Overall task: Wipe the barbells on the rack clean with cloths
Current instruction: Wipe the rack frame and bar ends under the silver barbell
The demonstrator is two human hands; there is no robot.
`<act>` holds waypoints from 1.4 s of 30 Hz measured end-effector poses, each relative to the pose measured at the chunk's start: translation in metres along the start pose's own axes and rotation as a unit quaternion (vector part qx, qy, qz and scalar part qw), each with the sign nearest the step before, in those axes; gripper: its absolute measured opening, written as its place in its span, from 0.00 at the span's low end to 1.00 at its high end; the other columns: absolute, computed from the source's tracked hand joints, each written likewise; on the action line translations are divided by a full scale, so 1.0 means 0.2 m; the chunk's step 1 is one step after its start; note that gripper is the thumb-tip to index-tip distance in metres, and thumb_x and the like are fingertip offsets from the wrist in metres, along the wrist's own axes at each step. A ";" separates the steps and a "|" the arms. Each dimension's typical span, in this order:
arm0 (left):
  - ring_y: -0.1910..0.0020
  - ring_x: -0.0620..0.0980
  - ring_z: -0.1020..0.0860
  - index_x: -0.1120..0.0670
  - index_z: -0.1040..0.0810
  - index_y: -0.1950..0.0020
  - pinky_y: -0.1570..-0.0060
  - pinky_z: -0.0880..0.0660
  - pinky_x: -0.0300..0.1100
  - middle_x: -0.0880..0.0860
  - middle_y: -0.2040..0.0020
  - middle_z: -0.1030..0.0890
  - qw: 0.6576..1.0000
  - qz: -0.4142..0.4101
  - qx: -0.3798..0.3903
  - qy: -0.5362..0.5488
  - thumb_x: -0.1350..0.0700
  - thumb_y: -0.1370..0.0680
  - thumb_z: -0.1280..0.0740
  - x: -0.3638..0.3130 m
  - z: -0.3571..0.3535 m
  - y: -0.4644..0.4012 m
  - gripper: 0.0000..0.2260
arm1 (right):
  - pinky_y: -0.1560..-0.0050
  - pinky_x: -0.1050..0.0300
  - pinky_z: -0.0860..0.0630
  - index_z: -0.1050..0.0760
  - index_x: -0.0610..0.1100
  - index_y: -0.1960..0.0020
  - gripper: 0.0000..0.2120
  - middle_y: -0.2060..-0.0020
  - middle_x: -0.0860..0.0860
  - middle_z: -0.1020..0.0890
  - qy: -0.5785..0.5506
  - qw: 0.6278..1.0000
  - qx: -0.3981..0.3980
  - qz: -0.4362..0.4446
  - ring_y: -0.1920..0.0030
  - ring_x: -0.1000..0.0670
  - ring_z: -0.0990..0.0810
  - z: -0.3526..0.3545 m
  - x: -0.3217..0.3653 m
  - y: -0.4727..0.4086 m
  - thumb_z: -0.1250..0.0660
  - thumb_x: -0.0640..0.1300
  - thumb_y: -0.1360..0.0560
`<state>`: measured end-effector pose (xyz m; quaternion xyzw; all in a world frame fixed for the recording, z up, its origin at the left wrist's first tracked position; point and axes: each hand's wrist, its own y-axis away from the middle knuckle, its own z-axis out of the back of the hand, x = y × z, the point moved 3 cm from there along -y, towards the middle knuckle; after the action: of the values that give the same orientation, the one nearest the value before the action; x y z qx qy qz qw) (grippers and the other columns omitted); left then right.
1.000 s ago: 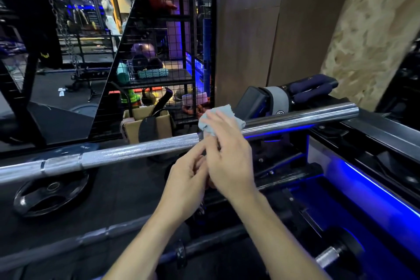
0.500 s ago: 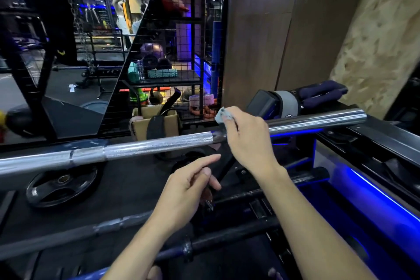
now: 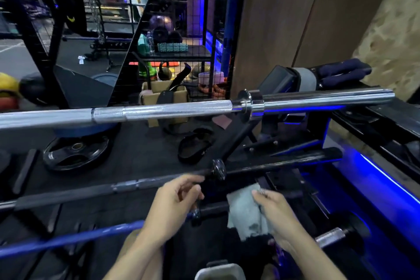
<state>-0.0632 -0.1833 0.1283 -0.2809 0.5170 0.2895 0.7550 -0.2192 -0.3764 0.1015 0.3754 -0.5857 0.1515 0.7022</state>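
Holding a grey cloth (image 3: 246,213) low in the view, the right hand (image 3: 278,216) pinches its upper edge between thumb and fingers; the cloth hangs crumpled, and its lower end fades into shadow. The left hand (image 3: 175,206) sits just beside it, fingers loosely curled in front of a dark bar (image 3: 213,209). Motion blur hides whether they close on the bar, so I cannot tell its grip. Above, the chrome barbell (image 3: 163,110) lies across the rack (image 3: 372,120), its left end cut off by the frame edge, apart from both hands. A black barbell (image 3: 279,161) lies between it and the hands, its left part blurred. A blue bar (image 3: 75,238) runs off the lower left corner. A weight plate (image 3: 76,154) lies on the floor behind, half hidden by the chrome barbell.
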 end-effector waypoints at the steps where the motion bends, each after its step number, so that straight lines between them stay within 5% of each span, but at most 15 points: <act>1: 0.64 0.42 0.19 0.44 0.17 0.47 0.59 0.21 0.41 0.46 0.60 0.14 1.000 0.003 0.002 -0.028 0.61 0.19 0.31 0.06 -0.01 0.02 0.11 | 0.58 0.54 0.21 0.19 0.34 0.54 0.14 0.59 0.39 0.14 -0.012 1.000 0.000 -0.024 0.61 0.45 0.15 0.00 -0.04 0.00 0.37 0.41 0.16; 4: 0.58 0.42 0.17 0.41 0.16 0.50 0.54 0.22 0.41 0.38 0.55 0.15 0.993 -0.009 -0.004 -0.119 0.59 0.22 0.27 0.20 -0.04 0.00 0.12 | 0.59 0.54 0.21 0.19 0.37 0.54 0.10 0.58 0.40 0.13 -0.052 0.998 -0.032 -0.018 0.60 0.46 0.14 0.03 -0.05 -0.06 0.35 0.40 0.17; 7: 0.53 0.43 0.20 0.42 0.17 0.49 0.51 0.23 0.43 0.38 0.53 0.18 0.979 -0.067 -0.049 -0.189 0.51 0.24 0.29 0.22 -0.05 -0.09 0.06 | 0.46 0.44 0.20 0.18 0.38 0.51 0.06 0.53 0.39 0.13 -0.094 0.993 -0.046 0.049 0.55 0.45 0.14 0.02 0.04 -0.15 0.33 0.36 0.19; 11: 0.55 0.51 0.23 0.46 0.16 0.47 0.56 0.24 0.49 0.42 0.53 0.20 0.918 -0.143 -0.128 -0.348 0.43 0.22 0.32 0.15 -0.12 -0.19 0.10 | 0.46 0.42 0.22 0.19 0.38 0.47 0.06 0.51 0.40 0.14 -0.078 0.983 -0.036 0.165 0.52 0.42 0.17 -0.01 0.20 -0.30 0.34 0.38 0.18; 13: 0.54 0.53 0.25 0.47 0.15 0.47 0.55 0.30 0.49 0.43 0.51 0.19 0.894 -0.200 -0.125 -0.381 0.41 0.23 0.34 0.11 -0.15 -0.23 0.14 | 0.52 0.45 0.23 0.20 0.41 0.48 0.06 0.55 0.43 0.16 -0.031 0.967 -0.043 0.249 0.55 0.44 0.20 -0.02 0.27 -0.39 0.34 0.42 0.17; 19: 0.50 0.47 0.19 0.50 0.17 0.38 0.49 0.28 0.43 0.43 0.47 0.16 0.902 -0.139 -0.034 -0.407 0.28 0.23 0.43 0.22 -0.16 -0.40 0.31 | 0.59 0.64 0.27 0.21 0.50 0.52 0.06 0.63 0.58 0.19 0.180 0.893 -0.086 0.404 0.62 0.61 0.24 -0.12 0.44 -0.52 0.34 0.41 0.18; 23: 0.54 0.46 0.18 0.49 0.16 0.40 0.56 0.25 0.43 0.41 0.49 0.15 0.908 -0.163 -0.034 -0.383 0.30 0.24 0.39 0.23 -0.17 -0.39 0.28 | 0.58 0.56 0.24 0.21 0.51 0.52 0.07 0.62 0.56 0.17 0.190 0.908 -0.034 0.371 0.60 0.56 0.19 -0.20 0.36 -0.55 0.35 0.43 0.17; 26: 0.50 0.40 0.19 0.42 0.18 0.38 0.53 0.25 0.40 0.37 0.46 0.17 0.933 -0.134 -0.019 -0.334 0.27 0.27 0.39 0.19 -0.14 -0.39 0.27 | 0.57 0.50 0.22 0.19 0.48 0.53 0.08 0.61 0.50 0.15 0.128 0.932 -0.020 0.338 0.59 0.53 0.18 -0.20 0.37 -0.54 0.35 0.43 0.17; 29: 0.46 0.39 0.19 0.40 0.20 0.38 0.45 0.22 0.42 0.37 0.46 0.17 0.995 -0.036 -0.009 -0.088 0.30 0.29 0.34 0.12 -0.06 -0.46 0.24 | 0.52 0.43 0.19 0.17 0.47 0.51 0.09 0.57 0.47 0.13 0.021 0.959 0.005 0.284 0.56 0.48 0.16 -0.22 0.41 -0.52 0.35 0.44 0.16; 31: 0.43 0.40 0.18 0.43 0.20 0.36 0.38 0.22 0.46 0.40 0.44 0.16 0.999 -0.013 0.044 0.027 0.35 0.28 0.30 0.06 -0.04 -0.57 0.23 | 0.51 0.36 0.19 0.17 0.48 0.49 0.09 0.53 0.45 0.13 -0.035 0.969 0.031 0.243 0.54 0.45 0.15 -0.25 0.43 -0.51 0.36 0.45 0.17; 34: 0.42 0.48 0.17 0.48 0.19 0.37 0.37 0.23 0.52 0.47 0.43 0.15 0.989 -0.027 0.136 0.059 0.44 0.22 0.27 -0.01 -0.07 -0.66 0.16 | 0.50 0.41 0.17 0.18 0.46 0.46 0.10 0.49 0.42 0.13 -0.105 0.973 0.090 0.187 0.50 0.43 0.14 -0.28 0.44 -0.48 0.37 0.46 0.18; 39: 0.49 0.53 0.16 0.54 0.16 0.44 0.46 0.20 0.48 0.54 0.50 0.13 0.987 -0.041 0.092 0.127 0.58 0.18 0.31 0.06 -0.08 -0.64 0.06 | 0.52 0.53 0.17 0.23 0.43 0.36 0.15 0.44 0.44 0.14 -0.075 0.968 0.162 0.175 0.45 0.45 0.15 -0.25 0.38 -0.45 0.36 0.44 0.21; 42: 0.52 0.51 0.17 0.55 0.16 0.43 0.50 0.20 0.44 0.56 0.50 0.14 0.984 -0.020 0.082 0.159 0.57 0.18 0.33 0.07 -0.10 -0.62 0.07 | 0.47 0.49 0.17 0.24 0.44 0.33 0.18 0.42 0.44 0.15 -0.030 0.968 0.200 0.149 0.41 0.42 0.15 -0.23 0.34 -0.46 0.32 0.38 0.23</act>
<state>0.0192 -0.2788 0.1251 -0.2709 0.6465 0.1823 0.6895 -0.1089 -0.4210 0.1326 0.4207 -0.6137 0.3572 0.5646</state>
